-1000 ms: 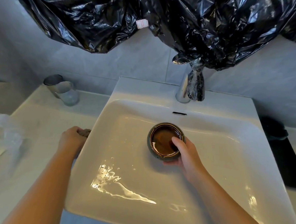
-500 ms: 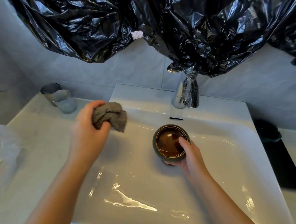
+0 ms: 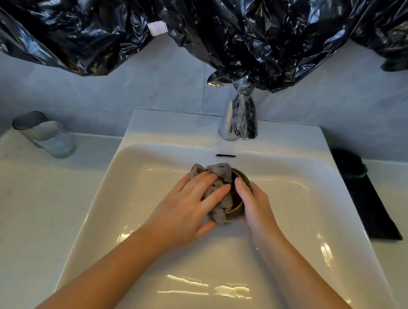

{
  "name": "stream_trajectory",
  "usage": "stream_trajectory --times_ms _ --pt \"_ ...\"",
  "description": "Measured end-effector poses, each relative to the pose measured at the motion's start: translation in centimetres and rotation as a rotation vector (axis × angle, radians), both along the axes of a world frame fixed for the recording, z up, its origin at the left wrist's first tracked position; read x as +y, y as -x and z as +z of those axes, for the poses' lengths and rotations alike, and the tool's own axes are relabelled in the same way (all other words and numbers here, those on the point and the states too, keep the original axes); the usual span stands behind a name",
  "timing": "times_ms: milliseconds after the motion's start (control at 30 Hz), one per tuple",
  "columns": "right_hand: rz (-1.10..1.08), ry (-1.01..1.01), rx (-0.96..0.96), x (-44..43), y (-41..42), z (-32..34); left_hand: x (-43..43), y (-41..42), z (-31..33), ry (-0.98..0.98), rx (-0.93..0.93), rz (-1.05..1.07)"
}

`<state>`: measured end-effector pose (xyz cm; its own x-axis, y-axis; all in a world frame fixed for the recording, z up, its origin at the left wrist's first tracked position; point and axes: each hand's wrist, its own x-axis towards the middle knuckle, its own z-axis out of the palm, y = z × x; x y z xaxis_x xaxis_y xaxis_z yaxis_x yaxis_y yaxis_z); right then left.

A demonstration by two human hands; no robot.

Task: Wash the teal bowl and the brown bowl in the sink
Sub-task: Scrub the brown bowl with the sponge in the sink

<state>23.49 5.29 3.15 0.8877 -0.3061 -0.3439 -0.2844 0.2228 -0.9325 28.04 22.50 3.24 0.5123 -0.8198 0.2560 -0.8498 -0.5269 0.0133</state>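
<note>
In the white sink (image 3: 148, 198), the brown bowl (image 3: 241, 178) sat in the middle of the basin, below the overflow slot. The right hand (image 3: 254, 209) gripped its right side, thumb hooked over the rim. The left hand (image 3: 186, 205), fingers spread and nearly straight, pressed a grey cloth (image 3: 221, 174) into the bowl from the left. At the far edge stood a chrome faucet (image 3: 228, 125), partly wrapped in the crumpled black plastic (image 3: 228, 25) hanging over the wall. A clear glass (image 3: 50, 137) stood on the far left counter. A dark rounded object (image 3: 349, 164) lay at the far right.
</note>
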Motion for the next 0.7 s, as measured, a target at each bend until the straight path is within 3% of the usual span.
stream_trajectory --times_ms 133,267,400,533,700 --pt "-0.018 0.111 0.026 -0.1 0.0 0.0 -1.3 -0.5 -0.7 -0.037 -0.133 -0.050" --pt "-0.028 0.208 0.083 -0.2 -0.1 -0.1 -2.2 -0.7 -0.8 -0.084 -0.118 -0.122" --pt "-0.040 0.176 0.110 -0.4 -0.3 0.4 -3.0 -0.7 -0.7 -0.113 -0.100 -0.121" --pt "-0.059 -0.061 0.137 -0.6 -0.7 0.4 -3.3 -0.9 -0.1 0.010 0.066 -0.133" --pt "0.029 -0.546 0.060 -1.0 -0.2 1.1 -3.8 0.2 1.1 0.286 0.448 -0.124"
